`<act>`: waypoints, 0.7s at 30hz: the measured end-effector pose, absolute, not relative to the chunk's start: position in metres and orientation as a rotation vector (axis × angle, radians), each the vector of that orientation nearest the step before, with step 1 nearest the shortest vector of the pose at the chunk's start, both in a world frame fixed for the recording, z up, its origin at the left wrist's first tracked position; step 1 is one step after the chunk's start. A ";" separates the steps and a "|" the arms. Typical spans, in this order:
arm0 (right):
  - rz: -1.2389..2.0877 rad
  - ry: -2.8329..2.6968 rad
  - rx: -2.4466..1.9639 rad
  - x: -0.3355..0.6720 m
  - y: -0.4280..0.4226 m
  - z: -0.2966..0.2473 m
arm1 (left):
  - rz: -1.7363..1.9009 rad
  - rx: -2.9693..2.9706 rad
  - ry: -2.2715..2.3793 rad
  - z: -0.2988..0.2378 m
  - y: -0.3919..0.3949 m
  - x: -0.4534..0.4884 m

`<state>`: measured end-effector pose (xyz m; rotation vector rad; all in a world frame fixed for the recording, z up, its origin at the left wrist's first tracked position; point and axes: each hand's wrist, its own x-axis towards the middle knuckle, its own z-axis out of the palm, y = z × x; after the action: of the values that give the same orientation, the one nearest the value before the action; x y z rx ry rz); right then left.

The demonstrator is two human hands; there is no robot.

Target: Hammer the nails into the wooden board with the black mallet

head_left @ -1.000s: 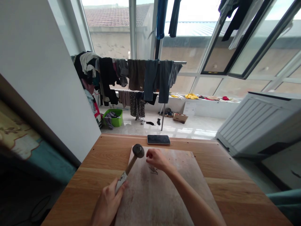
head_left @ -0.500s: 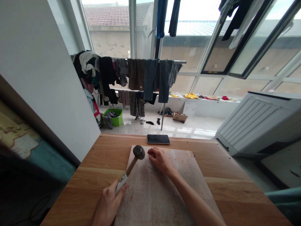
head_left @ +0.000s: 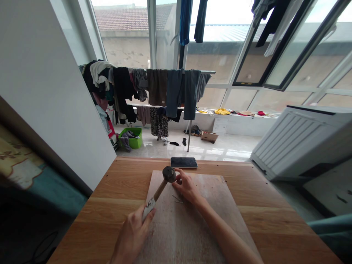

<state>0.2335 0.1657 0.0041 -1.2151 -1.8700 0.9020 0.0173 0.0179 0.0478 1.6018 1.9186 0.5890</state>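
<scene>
My left hand (head_left: pixel 135 229) is closed around the pale-wrapped handle of a mallet (head_left: pixel 158 191) with a dark, rounded head. The mallet head hangs over the far part of a worn wooden board (head_left: pixel 198 227), right beside the fingertips of my right hand (head_left: pixel 187 186). Thumb and fingers of that hand are drawn together in a pinch near the board; whatever they hold is hidden by the mallet head and too small to make out. A few thin nails (head_left: pixel 177 199) lie loose on the board, just below my right hand.
The board rests on a wooden table (head_left: pixel 93 209). A phone (head_left: pixel 184 162) lies at the table's far edge. Past it stand a drying rack (head_left: pixel 206 72) hung with clothes and a green basket (head_left: pixel 139 141) on the floor. A white ribbed cabinet (head_left: pixel 286 139) is at right.
My left hand has moved the mallet up and to the right, so its head now overlaps my right fingertips in view. The right hand keeps nearly the same place on the board.
</scene>
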 end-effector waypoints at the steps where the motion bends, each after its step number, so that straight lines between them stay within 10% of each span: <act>1: 0.896 -1.867 -1.221 0.234 0.166 0.004 | 0.566 1.626 1.929 0.048 0.020 0.020; 21: 0.665 -2.312 -1.617 0.253 0.145 0.050 | 0.674 1.544 1.945 0.037 0.019 0.011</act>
<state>0.2532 0.1447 0.0498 -1.6175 -2.3118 0.6650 0.0111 0.0185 0.0369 1.5442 1.9449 0.6741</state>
